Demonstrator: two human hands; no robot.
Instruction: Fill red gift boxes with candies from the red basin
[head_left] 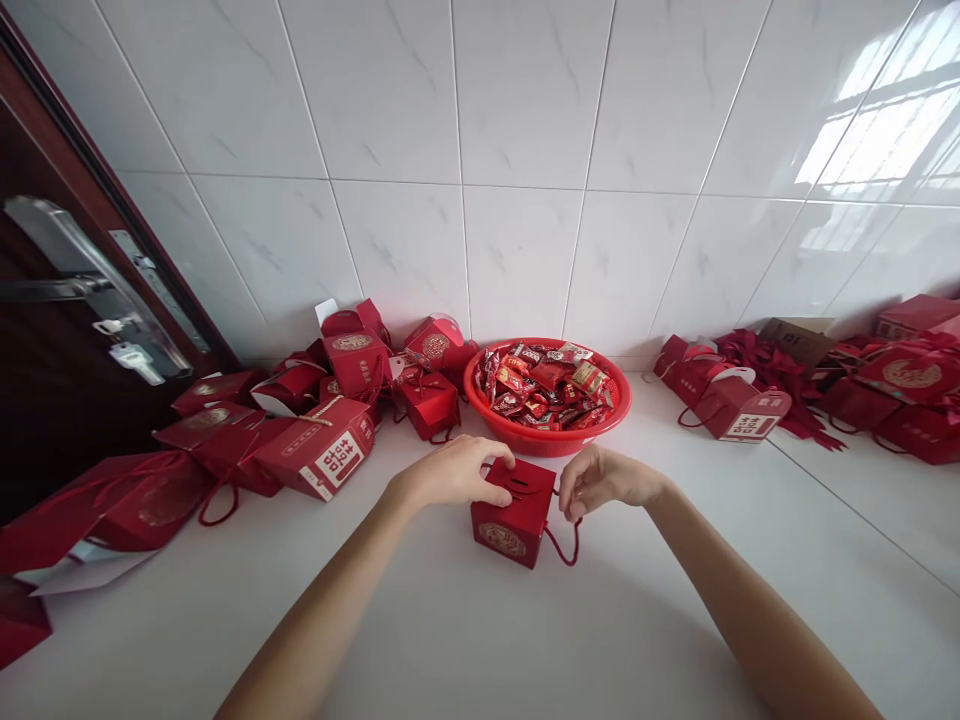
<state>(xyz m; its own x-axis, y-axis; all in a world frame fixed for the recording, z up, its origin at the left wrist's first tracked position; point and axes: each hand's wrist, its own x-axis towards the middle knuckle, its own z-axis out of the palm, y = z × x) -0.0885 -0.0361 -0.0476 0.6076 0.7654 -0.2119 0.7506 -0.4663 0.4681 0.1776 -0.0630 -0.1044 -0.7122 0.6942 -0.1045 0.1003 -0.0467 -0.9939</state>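
A small red gift box (504, 525) with a gold round emblem stands upright on the white table before me, its top closed and a slot showing in the lid. My left hand (461, 472) rests on the box's top and left side, thumb on the lid and fingers over the far edge. At the box's right, my right hand (604, 482) has its fingers curled in a pinch on the dark red cord handle (574, 545), which loops down from the box's side. Just behind the box sits a red plastic basket (551, 440) full of wrapped candies (544, 380).
Several red gift boxes (315, 445) are heaped at the left. More boxes (739, 405) and a pile of red ribbons (787, 375) lie at the right. A tiled wall (517, 250) backs the table; a dark door (45, 300) with keys stands at far left.
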